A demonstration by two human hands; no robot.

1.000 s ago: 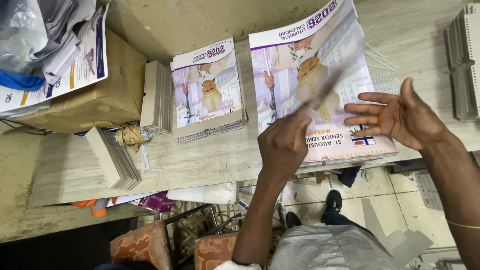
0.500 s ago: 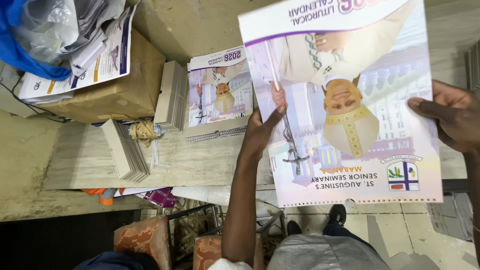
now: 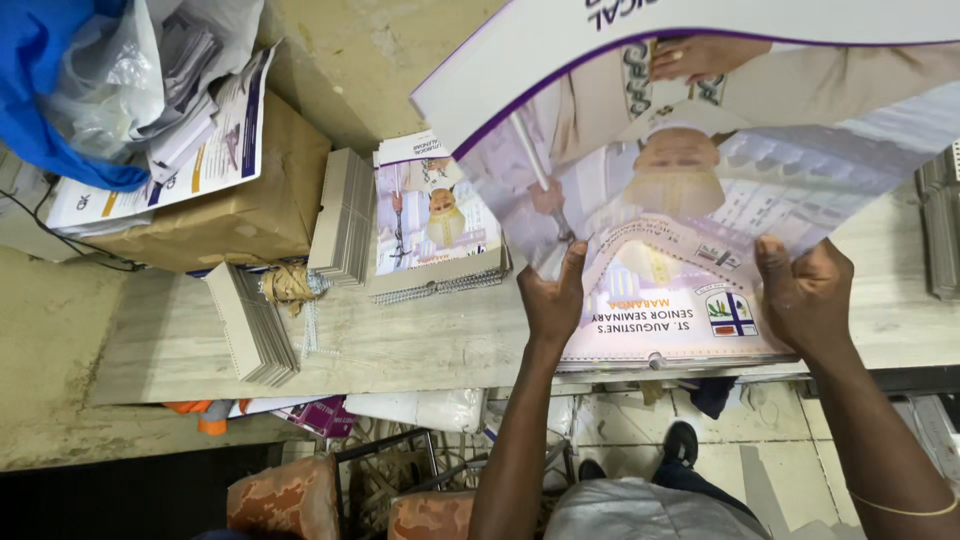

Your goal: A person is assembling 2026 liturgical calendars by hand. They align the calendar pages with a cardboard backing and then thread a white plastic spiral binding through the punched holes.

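I hold a large glossy calendar sheet [image 3: 700, 180] with a purple border and a picture of a robed figure, lifted up off the workbench [image 3: 400, 345] and curling toward the camera. My left hand [image 3: 550, 300] pinches its lower edge on the left side. At the lower right corner, my right hand [image 3: 805, 295] grips the same edge. The bottom of the sheet rests on a stack of like sheets at the bench's front edge.
A smaller stack of spiral-bound calendars [image 3: 435, 230] lies to the left. Grey card stacks [image 3: 345, 215] [image 3: 250, 325] stand beside it. A cardboard box [image 3: 240, 215] carries papers and a blue bag [image 3: 40, 90]. More stacked card [image 3: 940, 230] sits at the right edge.
The big sheet has risen from lying flat to filling the upper view. My right hand has come in from the sheet's side to its lower edge; the left stays on it.
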